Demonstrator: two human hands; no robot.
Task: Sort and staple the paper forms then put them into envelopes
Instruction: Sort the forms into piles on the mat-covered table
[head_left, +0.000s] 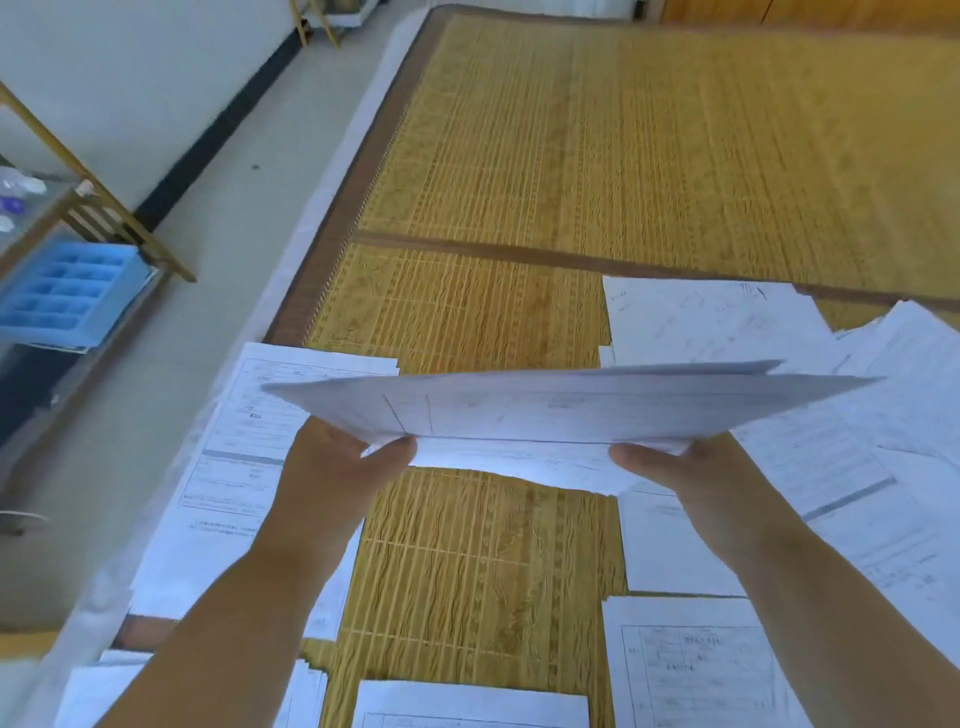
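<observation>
While both hands grip one sheaf (571, 410) of forms by its near edge, the papers hang level in the air above the mat (623, 156), well clear of everything lying on it. The left hand (337, 462) pinches the near left corner, thumb on top and fingers hidden beneath; the right hand (670, 467) does the same near the right corner, so each is closed on the paper and neither is free. Held at two points like this, the sheets stay flat and together instead of drooping or fanning, which suits squaring them up before stapling; at the far right end the top sheets have slipped a little out of line, so the edges probably still need tapping even. Around the bare strip of mat below the sheaf lie separate piles: one on the left (234, 467) under the left forearm, one on the right (852, 467), one further back (701, 322), and others along the near edge (691, 665), likely kept apart by form type so that a set can be gathered one from each. Neither stapler nor envelopes show in view, so the work looks to be at the sorting or gathering stage. On a shelf to the left sits a blue tray (72, 291) with compartments, apart from the papers.
</observation>
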